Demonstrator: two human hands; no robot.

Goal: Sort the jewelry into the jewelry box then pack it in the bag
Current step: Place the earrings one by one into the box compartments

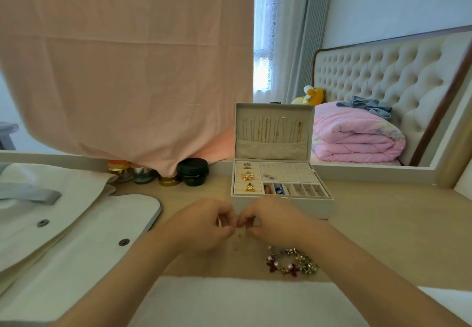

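While their curled fingertips meet, the left hand (204, 223) and right hand (272, 222) together pinch a small piece too fine to identify. The open jewelry box (306, 207) stands just beyond both sets of knuckles, slightly nearer the right hand. Beaded bracelets (291, 262) lie just behind the right wrist.

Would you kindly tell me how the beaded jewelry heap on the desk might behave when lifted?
The beaded jewelry heap lies in loose curls, so it would probably hang limp and may snag on itself. Its glossy beads look smooth, so a light pinch could slip.
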